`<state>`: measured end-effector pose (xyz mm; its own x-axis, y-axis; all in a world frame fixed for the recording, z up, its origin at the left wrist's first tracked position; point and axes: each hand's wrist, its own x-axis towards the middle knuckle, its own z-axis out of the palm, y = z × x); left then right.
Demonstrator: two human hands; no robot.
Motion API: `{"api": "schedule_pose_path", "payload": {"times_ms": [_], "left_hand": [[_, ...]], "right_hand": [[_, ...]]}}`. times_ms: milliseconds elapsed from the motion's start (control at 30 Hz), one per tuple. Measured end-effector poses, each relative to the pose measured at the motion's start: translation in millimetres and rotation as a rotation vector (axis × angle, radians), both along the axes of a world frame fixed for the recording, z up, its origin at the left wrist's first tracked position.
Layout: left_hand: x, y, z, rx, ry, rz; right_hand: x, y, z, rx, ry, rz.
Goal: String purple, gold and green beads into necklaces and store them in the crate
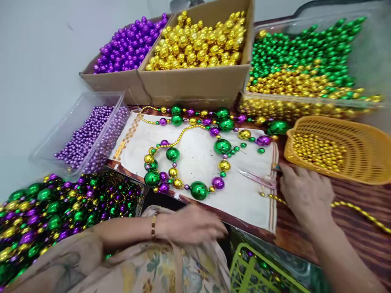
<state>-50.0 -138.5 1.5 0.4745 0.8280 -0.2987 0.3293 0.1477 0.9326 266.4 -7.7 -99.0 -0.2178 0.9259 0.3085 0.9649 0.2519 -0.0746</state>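
Observation:
My left hand is blurred over the table's front edge, near my lap; how its fingers are set is smeared. At the cloth's right edge, my right hand has its fingers bent together by a tiny blue spot; what they hold, if anything, is hidden. Beside it lie small pink-handled scissors. A gold bead strand runs beneath that wrist. On the white cloth, a bead necklace of green, gold and purple beads lies in a loop. Another bead string stretches along the cloth's far side.
Behind stand cardboard boxes of purple beads and gold beads. A clear bin holds green and gold beads. An orange basket sits right, a clear tub left. Finished-looking bead strings pile lower left; a green crate stands below.

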Motion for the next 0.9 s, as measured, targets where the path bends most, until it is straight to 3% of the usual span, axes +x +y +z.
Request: {"api": "schedule_pose_path", "payload": {"times_ms": [33,100,133,200,300,400,467,600,700,800,900], "left_hand": [[-24.5,5.9,7.9,0.164,0.013,0.122],[-72.8,19.4,13.5,0.508,0.143,0.536],[-95.0,26.3,11.7,0.617,0.226,0.694],[-131.5,37.5,2.2,0.669,0.347,0.866],[-160.9,43.6,-16.2,0.53,0.422,0.866],[-164.8,42.1,-28.5,0.426,0.463,0.816],[-161.6,42.9,-32.6,0.412,0.483,0.799],[-156.4,50.3,-37.2,0.432,0.521,0.798],[-153.6,52.9,-37.5,0.476,0.438,0.838],[-151.0,52.8,-32.7,0.552,0.276,0.865],[-151.4,56.7,-24.5,0.549,0.088,0.866]], "right_hand": [[1.0,0.6,-2.2,0.014,0.032,0.001],[1.1,-0.5,-2.1,0.04,0.109,0.003],[-0.3,-2.2,0.1,0.054,0.139,-0.007],[-6.8,-7.1,9.0,0.072,0.181,-0.045],[-29.9,-14.1,31.1,0.076,0.244,-0.019],[-74.3,-12.2,56.5,0.036,0.359,0.179],[-115.5,-4.0,69.6,-0.071,0.463,0.322],[-204.2,23.1,80.7,-0.233,0.57,0.529],[-252.0,42.3,81.4,-0.36,0.687,0.636],[-274.0,54.3,84.2,-0.556,0.814,0.695],[-278.4,60.2,91.8,-0.716,0.937,0.713]]}}
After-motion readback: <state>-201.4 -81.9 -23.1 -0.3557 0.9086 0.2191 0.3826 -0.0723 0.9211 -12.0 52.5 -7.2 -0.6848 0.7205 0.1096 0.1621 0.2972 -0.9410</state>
